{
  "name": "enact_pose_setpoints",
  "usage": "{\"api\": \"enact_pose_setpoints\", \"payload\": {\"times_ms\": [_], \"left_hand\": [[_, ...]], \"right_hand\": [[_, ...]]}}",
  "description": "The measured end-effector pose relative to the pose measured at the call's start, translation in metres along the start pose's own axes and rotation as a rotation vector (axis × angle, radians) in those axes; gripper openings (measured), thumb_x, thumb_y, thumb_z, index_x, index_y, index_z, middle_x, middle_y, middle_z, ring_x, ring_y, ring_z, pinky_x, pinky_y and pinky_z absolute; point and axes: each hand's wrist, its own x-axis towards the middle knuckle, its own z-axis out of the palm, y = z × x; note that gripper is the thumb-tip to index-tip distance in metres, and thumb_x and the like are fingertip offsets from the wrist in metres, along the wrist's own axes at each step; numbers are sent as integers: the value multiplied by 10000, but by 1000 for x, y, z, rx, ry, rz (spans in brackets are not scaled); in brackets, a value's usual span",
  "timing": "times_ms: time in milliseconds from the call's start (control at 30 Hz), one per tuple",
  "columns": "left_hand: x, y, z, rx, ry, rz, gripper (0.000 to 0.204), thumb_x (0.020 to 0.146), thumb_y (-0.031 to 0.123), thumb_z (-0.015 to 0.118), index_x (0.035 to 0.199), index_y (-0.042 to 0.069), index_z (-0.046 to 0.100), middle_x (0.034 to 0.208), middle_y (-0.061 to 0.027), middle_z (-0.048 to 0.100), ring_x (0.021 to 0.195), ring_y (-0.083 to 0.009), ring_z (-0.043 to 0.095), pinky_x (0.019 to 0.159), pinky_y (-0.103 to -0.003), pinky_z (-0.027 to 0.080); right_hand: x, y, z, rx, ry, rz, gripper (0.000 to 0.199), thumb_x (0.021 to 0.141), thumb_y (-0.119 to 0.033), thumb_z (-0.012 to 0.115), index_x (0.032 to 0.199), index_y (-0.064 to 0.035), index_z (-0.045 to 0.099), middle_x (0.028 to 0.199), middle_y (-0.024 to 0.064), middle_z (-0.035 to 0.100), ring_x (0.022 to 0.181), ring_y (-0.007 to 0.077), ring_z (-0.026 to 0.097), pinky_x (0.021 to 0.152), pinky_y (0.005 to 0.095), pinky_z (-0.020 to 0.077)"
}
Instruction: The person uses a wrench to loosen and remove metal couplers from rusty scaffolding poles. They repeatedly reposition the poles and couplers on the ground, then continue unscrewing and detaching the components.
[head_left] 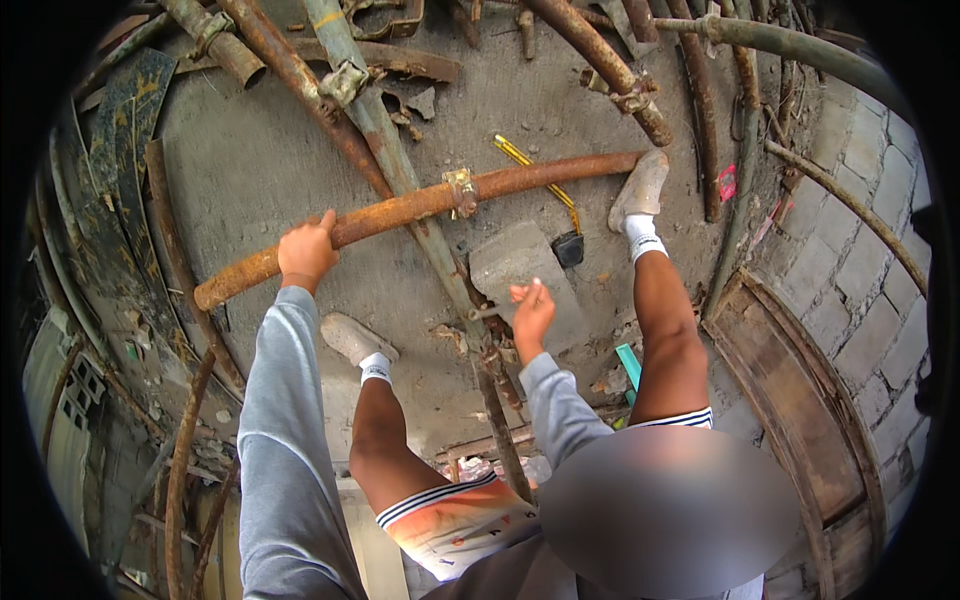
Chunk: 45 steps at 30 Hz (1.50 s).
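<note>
Floor: I see bare grey concrete (260,160), dusty, under flat daylight.
Wall: I make out grey block paving or wall (850,270) at right.
Scrap: rusty pipes (700,110) lie scattered up top.
Panel: a curved wooden frame (790,400) sits lower right.
Block: a concrete slab (510,262) lies mid-floor.

A grey concrete block (515,262) lies beside a yellow-handled tool (540,180).

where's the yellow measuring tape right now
In the head view the yellow measuring tape lies on the concrete floor upper centre, running under the rusty pipe the left hand grips, beside the grey block.
</note>
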Motion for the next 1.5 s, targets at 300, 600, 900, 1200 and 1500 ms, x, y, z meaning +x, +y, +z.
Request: {"api": "enact_pose_setpoints", "payload": {"times_ms": [300, 600, 900, 1200, 1500], "left_hand": [[-2, 3, 1, 16, -11, -12, 485, 742, 205, 783, 1198, 195, 619, 983, -72, 724, 875, -323, 737, 763, -452, 597], [3, 1, -2, 42, -25, -15, 422, 738, 194, 776, 1129, 193, 618, 958, -80, 734, 859, -328, 739, 760, -465, 591], [0, 0, -5, 53, -38, -32, 476, 758, 193, 755, 1214, 203, 621, 966, -84, 742, 875, -324, 740, 772, -452, 593], [2, 0, -4, 36, -53, -17, 538, 763, 209, 770, 1278, 207, 614, 983, -90, 748, 867, -317, 743, 790, -452, 594], [3, -1, 0, 12, -30, -17, 499, 758, 205, 777, 1231, 200, 616, 968, -86, 745, 863, -318, 744, 773, -454, 590]], "right_hand": [[31, 51, -124, 123, 146, 300, 353, 1075, -259, 537, 973, 55, 662, 912, 169, 747, 771, 227, 743, 573, 305, 594], [28, -3, -105, -135, -966, 701, 297, 1001, -40, 595, 1289, 28, 614, 1013, 146, 726, 899, 227, 744, 771, 336, 611], [-25, -83, -55, -532, -1173, 8, 157, 1034, -164, 558, 1054, -8, 560, 827, 180, 673, 812, 336, 704, 705, 426, 554], [-1, -152, 1, -951, -572, -231, 343, 1060, -303, 467, 1038, 16, 591, 846, 261, 719, 804, 479, 703, 743, 592, 541], [1, -133, 35, -1087, -557, -14, 250, 1044, -228, 468, 1158, -19, 545, 1078, 244, 727, 1034, 440, 703, 910, 545, 550]]}}
